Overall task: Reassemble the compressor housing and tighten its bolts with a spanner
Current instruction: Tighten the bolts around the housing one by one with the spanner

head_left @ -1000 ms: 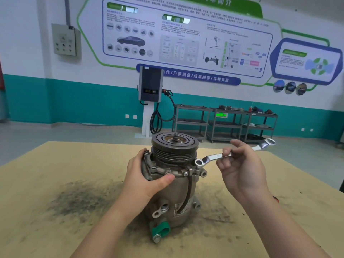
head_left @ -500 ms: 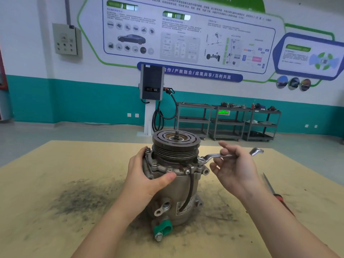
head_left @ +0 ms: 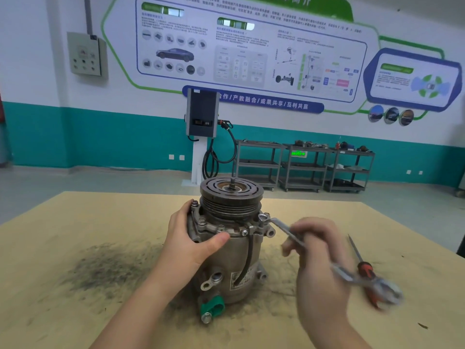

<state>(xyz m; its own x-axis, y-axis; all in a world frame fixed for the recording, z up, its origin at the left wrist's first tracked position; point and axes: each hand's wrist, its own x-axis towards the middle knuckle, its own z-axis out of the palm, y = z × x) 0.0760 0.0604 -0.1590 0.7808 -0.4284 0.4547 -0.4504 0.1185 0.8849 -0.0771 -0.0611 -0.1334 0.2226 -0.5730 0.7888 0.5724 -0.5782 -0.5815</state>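
A grey metal compressor (head_left: 227, 260) stands upright on the tan table (head_left: 75, 222), its dark grooved pulley (head_left: 231, 197) on top and a green cap (head_left: 212, 307) at its foot. My left hand (head_left: 191, 243) grips the housing's left side just under the flange, thumb across the front. A silver spanner (head_left: 284, 229) has its ring end on a bolt (head_left: 263, 217) at the flange's right. My right hand (head_left: 314, 253), blurred, holds the spanner's shaft; the handle slants down to the right.
A screwdriver (head_left: 363, 267) with a red and black handle lies on the table to the right, partly behind the spanner's blurred far end. A dark grimy smear (head_left: 108, 265) covers the table left of the compressor. Shelving carts and a charging post stand by the far wall.
The spanner's ring end came down onto the right flange bolt, and my right hand swung the handle from pointing up-right to down-right toward me. My left hand kept its grip.
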